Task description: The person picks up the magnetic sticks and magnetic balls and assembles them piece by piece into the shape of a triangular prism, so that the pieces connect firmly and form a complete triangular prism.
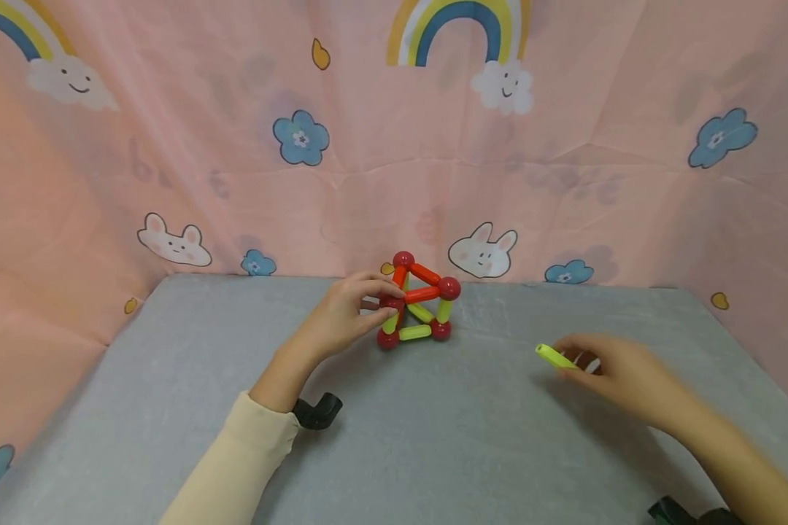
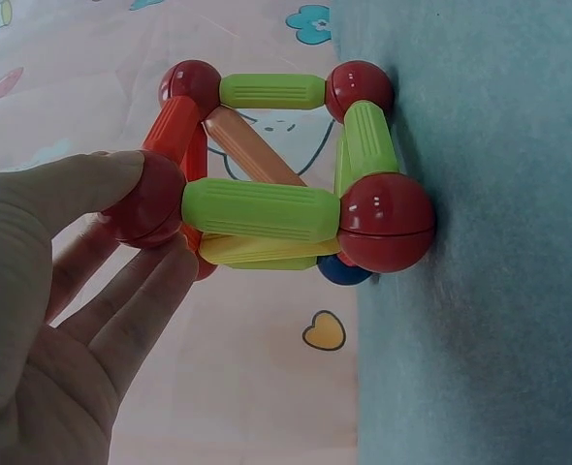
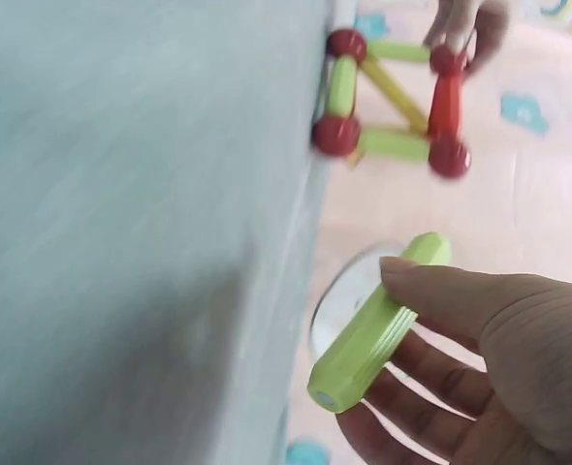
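My left hand point(image 1: 341, 313) pinches a dark red ball point(image 2: 148, 199) at an upper corner of a frame of sticks and balls. Red sticks point(image 1: 422, 294) form the frame's top edges. Light green sticks point(image 2: 262, 209) make its uprights and lower edges, and slanting orange point(image 2: 257, 147) and yellow sticks point(image 3: 396, 94) also show. A blue ball point(image 2: 342, 270) is partly hidden at a lower corner. The frame stands upright on the grey table. To its right, my right hand point(image 1: 624, 372) holds a loose yellow-green stick point(image 3: 375, 334) between thumb and fingers, apart from the frame.
A grey cloth-like table top point(image 1: 473, 437) lies under both hands. Close behind the frame hangs a pink printed curtain point(image 1: 381, 197), which also closes in the sides. Black wrist mounts point(image 1: 318, 412) sit on both forearms.
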Demonstrator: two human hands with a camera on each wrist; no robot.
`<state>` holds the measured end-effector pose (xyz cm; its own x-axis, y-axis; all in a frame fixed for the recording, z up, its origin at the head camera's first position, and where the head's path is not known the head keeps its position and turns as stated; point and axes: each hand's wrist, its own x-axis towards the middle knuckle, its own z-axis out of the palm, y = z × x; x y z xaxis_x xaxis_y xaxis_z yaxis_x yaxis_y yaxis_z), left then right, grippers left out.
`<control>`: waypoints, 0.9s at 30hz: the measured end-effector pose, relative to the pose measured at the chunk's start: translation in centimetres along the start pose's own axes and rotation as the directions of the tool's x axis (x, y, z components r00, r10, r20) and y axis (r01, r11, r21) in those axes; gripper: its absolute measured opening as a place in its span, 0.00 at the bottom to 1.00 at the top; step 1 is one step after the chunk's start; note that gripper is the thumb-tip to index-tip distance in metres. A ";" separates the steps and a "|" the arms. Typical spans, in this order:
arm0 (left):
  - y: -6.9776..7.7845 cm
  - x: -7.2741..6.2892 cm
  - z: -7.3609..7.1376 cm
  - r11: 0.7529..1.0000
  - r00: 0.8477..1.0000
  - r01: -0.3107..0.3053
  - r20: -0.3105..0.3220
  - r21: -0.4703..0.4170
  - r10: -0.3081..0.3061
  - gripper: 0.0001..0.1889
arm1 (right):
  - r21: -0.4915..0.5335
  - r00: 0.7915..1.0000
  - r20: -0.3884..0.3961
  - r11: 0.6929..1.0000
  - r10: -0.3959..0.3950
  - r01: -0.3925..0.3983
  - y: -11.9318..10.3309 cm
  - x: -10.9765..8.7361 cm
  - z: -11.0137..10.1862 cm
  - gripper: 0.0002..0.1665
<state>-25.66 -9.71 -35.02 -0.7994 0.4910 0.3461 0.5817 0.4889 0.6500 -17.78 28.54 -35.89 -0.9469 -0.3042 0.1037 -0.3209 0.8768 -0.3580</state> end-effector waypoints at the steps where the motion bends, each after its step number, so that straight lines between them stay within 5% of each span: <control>1: 0.0 0.0 0.0 1.000 1.000 -0.001 0.001 0.000 0.001 0.15 | 0.003 1.000 -0.016 1.000 -0.018 0.018 -0.8 0.6 0.1 0.14; 11: -0.1 0.0 0.0 1.000 1.000 -0.005 0.002 0.004 0.005 0.14 | 0.029 0.991 -0.048 0.991 -0.127 0.128 -7.0 5.4 1.7 0.14; 27: 0.0 0.1 0.0 1.000 1.000 -0.019 -0.008 0.019 0.019 0.15 | 0.086 0.966 -0.207 0.981 -0.154 0.175 -11.7 9.5 5.3 0.20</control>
<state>-25.72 -9.61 -34.99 -0.7891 0.4950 0.3638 0.5998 0.4931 0.6302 -22.90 13.43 -35.60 -0.8691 -0.3523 0.3472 -0.4789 0.7746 -0.4130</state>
